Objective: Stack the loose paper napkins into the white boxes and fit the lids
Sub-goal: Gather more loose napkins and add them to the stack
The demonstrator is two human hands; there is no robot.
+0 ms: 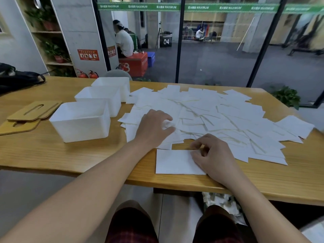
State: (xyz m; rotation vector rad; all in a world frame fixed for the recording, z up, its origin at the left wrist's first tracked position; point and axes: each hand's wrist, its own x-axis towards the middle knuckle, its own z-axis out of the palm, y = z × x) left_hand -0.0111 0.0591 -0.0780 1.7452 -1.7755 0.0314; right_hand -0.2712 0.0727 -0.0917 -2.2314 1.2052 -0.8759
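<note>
Several loose white paper napkins [219,118] lie spread over the middle and right of the wooden table. Three white boxes stand in a row at the left; the nearest box [81,121], the middle box [99,98] and the far box [112,85] look empty, without lids. Wooden slotted lids [34,110] lie flat to their left. My left hand [155,126] rests on the pile's near left part, its fingers pinching a bunched napkin. My right hand [212,155] lies with curled fingers on the right end of a single napkin [173,162] set apart near the table's front edge.
A black bag [19,78] sits on the table's far left corner. The table's front edge [105,174] runs just beyond my knees. Crumpled paper [220,202] lies under the table. Behind the table is a glass wall, and a potted plant [285,96] stands at the right.
</note>
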